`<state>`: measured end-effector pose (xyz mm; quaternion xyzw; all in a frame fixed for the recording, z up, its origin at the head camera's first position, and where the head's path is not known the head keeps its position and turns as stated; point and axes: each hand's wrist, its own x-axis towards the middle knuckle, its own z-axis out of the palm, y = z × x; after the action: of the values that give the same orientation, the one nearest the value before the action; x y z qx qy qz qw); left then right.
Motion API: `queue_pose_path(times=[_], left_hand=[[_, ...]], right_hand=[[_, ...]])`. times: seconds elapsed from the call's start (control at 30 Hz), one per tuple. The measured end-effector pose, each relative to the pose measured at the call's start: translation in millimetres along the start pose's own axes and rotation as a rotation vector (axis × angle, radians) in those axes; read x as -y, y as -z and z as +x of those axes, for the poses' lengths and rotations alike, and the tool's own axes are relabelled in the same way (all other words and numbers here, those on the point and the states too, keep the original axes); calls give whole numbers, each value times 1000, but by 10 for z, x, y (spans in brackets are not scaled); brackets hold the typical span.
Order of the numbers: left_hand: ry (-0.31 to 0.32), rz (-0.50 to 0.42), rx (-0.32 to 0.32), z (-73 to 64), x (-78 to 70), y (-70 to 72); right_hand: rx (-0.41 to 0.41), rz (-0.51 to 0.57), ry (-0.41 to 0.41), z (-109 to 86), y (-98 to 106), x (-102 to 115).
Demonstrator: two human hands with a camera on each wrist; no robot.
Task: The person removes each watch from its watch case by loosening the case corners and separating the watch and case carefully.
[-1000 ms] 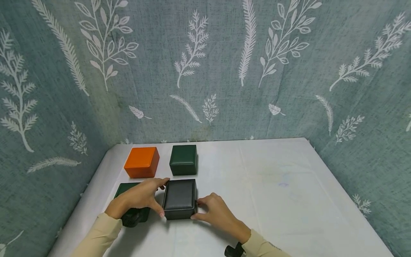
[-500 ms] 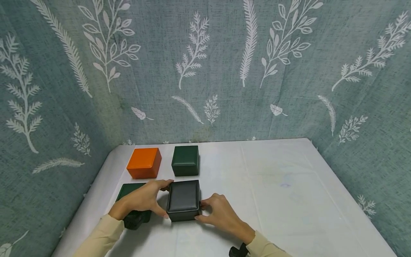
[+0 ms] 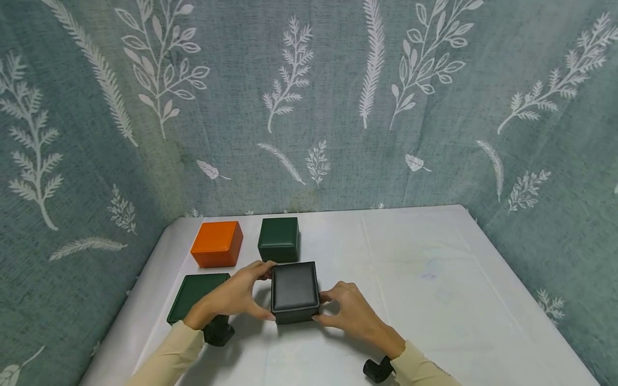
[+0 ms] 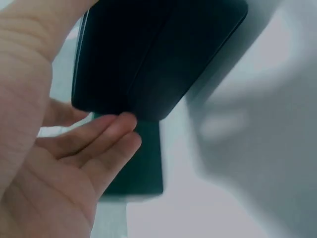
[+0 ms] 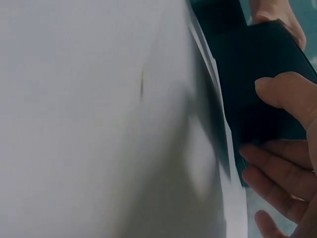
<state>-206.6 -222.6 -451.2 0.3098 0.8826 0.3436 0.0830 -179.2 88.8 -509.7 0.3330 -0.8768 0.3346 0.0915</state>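
Between my two hands is a square black box [image 3: 294, 289] with a stitched, leather-like lid. My left hand [image 3: 235, 295] grips its left side, fingers at the far left corner and thumb at the near one. On the opposite side, the thumb and fingers of my right hand [image 3: 351, 312] hold the right face. The left wrist view shows the box's dark underside [image 4: 148, 59] tilted over the fingertips. In the right wrist view, the thumb lies on a side of the black box [image 5: 257, 59] with several fingers at its lower edge.
Behind the black box stands a dark green box [image 3: 278, 239], with an orange box [image 3: 215, 244] to its left. Another green box [image 3: 195, 294] sits at the front left, partly covered by my left wrist. A white cloth [image 3: 434, 300] covers the table; patterned fabric [image 3: 338, 107] hangs around it.
Both hands have moved right and slightly away from me, carrying the black box. More of the front-left green box now shows beside my left arm. The other boxes stay put.
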Motion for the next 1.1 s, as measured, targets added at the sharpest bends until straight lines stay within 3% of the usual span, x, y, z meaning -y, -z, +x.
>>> queue_pose_path(times=[0.63,0.83,1.1], left_hand=[[-15,-137,-5,660,-329,-528],[-62,-153,22,847,-421,-646],[-67,-167,42,979,-486,-787]], right_hand=[[-100,-78,26,-440,547,-576],[-133,-74,12,-582,659,-703],[-125,-41,-40,-726,760,-788]])
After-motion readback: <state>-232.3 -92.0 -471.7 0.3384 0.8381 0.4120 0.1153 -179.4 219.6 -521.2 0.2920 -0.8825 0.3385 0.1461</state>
